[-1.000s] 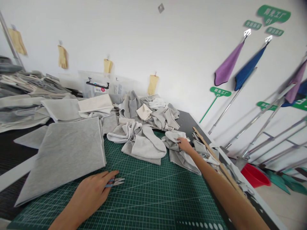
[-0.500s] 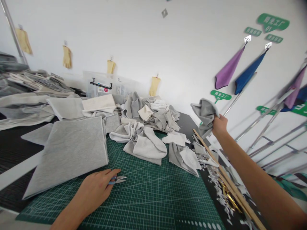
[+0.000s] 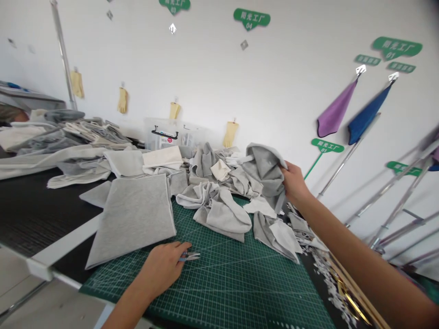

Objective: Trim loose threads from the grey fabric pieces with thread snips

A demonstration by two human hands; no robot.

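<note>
My left hand (image 3: 167, 266) rests on the green cutting mat (image 3: 233, 278), closed around small blue-handled thread snips (image 3: 190, 257) whose blades point right. Just behind it lies a large folded grey fabric piece (image 3: 137, 212). Raised over the far right of the mat, my right hand (image 3: 294, 183) grips a crumpled grey cloth (image 3: 264, 171) by its right side; the cloth hangs in folds before the fabric heap. Nearer, a light grey folded cloth (image 3: 224, 214) and a grey-and-white cloth (image 3: 277, 236) lie on the mat.
Fabric scraps (image 3: 206, 164) are heaped at the back, before a clear plastic box (image 3: 164, 135). More cloth stacks (image 3: 78, 137) lie at left. Along the right edge are white clippings (image 3: 327, 281), gold-handled scissors (image 3: 353, 301) and a wooden strip (image 3: 365, 297). Metal poles stand beyond.
My right hand has swung left and inward with the grey cloth, which now hangs more spread out. The view has turned left. My left hand still holds the snips on the mat.
</note>
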